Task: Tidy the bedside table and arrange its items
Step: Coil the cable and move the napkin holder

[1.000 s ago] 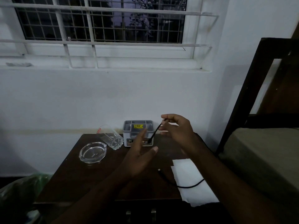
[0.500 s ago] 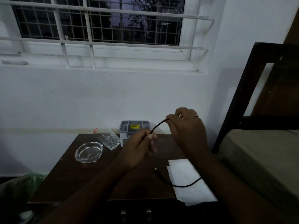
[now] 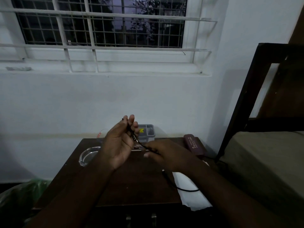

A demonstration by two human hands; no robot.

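Above the dark wooden bedside table [image 3: 131,183], my left hand [image 3: 120,145] is raised palm-in, its fingers closed around one end of a thin black cable [image 3: 185,189]. My right hand [image 3: 166,154] pinches the same cable a little lower and to the right. The rest of the cable loops down over a white sheet of paper [image 3: 190,190] at the table's right front. Behind my hands stand a grey compartment box [image 3: 148,132], a clear glass ashtray [image 3: 88,155] and a tipped clear glass [image 3: 100,134], mostly hidden.
A maroon spectacle case [image 3: 193,143] lies at the table's back right corner. A dark bed frame [image 3: 243,99] and mattress [image 3: 266,162] stand to the right. A green plastic bag [image 3: 28,190] sits on the floor at the left. White wall and barred window are behind.
My left hand has risen and turned upright with the cable's end in it. My right hand has dropped lower and slid along the cable. The spectacle case has come into view.
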